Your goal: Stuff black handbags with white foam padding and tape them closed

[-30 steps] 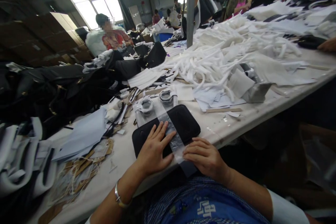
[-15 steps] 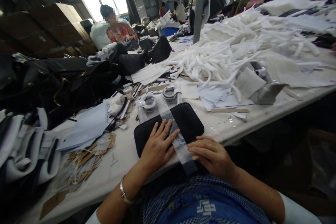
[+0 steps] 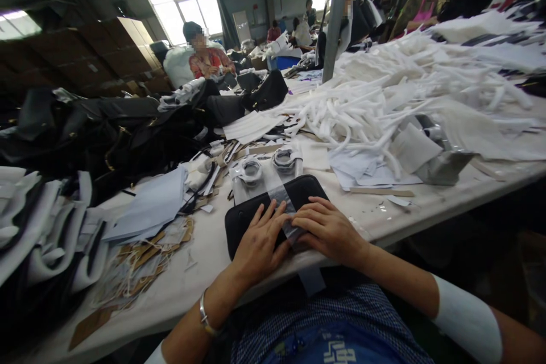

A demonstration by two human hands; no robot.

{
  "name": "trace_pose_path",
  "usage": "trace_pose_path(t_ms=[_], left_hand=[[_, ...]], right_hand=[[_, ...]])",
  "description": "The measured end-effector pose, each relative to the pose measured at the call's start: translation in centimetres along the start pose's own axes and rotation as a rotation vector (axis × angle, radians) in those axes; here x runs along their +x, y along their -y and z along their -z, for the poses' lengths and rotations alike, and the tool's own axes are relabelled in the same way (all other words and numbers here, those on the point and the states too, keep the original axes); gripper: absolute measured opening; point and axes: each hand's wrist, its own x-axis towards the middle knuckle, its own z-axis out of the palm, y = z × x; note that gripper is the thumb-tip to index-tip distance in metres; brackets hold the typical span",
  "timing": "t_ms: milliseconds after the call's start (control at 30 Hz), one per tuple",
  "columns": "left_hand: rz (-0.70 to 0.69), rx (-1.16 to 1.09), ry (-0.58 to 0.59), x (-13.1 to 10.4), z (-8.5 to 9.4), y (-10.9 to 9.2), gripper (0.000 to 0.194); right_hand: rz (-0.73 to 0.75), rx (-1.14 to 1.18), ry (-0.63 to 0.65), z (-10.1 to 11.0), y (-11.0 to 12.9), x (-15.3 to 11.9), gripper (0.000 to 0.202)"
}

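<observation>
A black rounded case-like piece (image 3: 245, 222) lies at the table's front edge. Across its middle runs a translucent strip (image 3: 279, 196), which continues down past the edge. My left hand (image 3: 261, 239) rests on the black piece with fingers spread, its fingertips beside the strip. On the right part of the piece lies my right hand (image 3: 326, 230), fingers stretched out flat, their tips on the strip and close to my left fingers. Just behind the piece are two wrapped coils, one on the left (image 3: 249, 170) and one on the right (image 3: 285, 159), on clear plastic.
White strips (image 3: 336, 119) are heaped at the back right. Black bags (image 3: 132, 119) pile up at the left. White sheets (image 3: 149, 205) and brown tags (image 3: 149, 256) lie left of my hands. A grey post (image 3: 335, 23) stands behind; a person (image 3: 209, 61) sits beyond the bags.
My right hand has moved left and up from the strip's lower part onto the black piece, nearer my left hand. My left hand stays on the piece. The camera view has shifted slightly.
</observation>
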Motion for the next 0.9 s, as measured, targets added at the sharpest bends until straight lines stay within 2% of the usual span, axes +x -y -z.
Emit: trace_pose_path(t_ms=[133,267,333,400,467,633,733,900], left_hand=[[0.014,-0.078,0.007,-0.2,0.7,-0.4,0.049],[0.037,-0.101,-0.021,-0.1,0.8,-0.6,0.045],[0.057,-0.087,-0.079,0.1,0.3,-0.4,0.037],[0.066,-0.070,-0.138,0.2,-0.3,-0.2,0.021],[0.063,-0.053,-0.183,0.3,-0.8,0.0,0.016],[0.045,-0.038,-0.239,0.3,-1.2,0.2,0.015],[0.061,-0.063,-0.239,0.2,-1.2,0.2,0.015],[0.054,-0.043,-0.227,0.1,-1.3,0.3,0.038]], right_hand=[[0.008,0.011,-0.032,-0.1,-0.1,0.8,0.005],[0.067,-0.029,-0.110,-0.3,-0.1,1.6,0.009],[0.098,-0.046,-0.124,-0.2,-0.2,1.9,0.010],[0.128,-0.057,-0.124,-0.1,-0.4,2.0,0.010],[0.149,-0.052,-0.114,0.0,-0.6,1.9,0.010],[0.093,-0.022,-0.119,-0.2,-1.1,1.3,0.014],[0.061,-0.022,-0.139,-0.2,-0.9,1.4,0.010],[0.144,-0.041,-0.177,0.3,-0.9,1.9,0.016]])
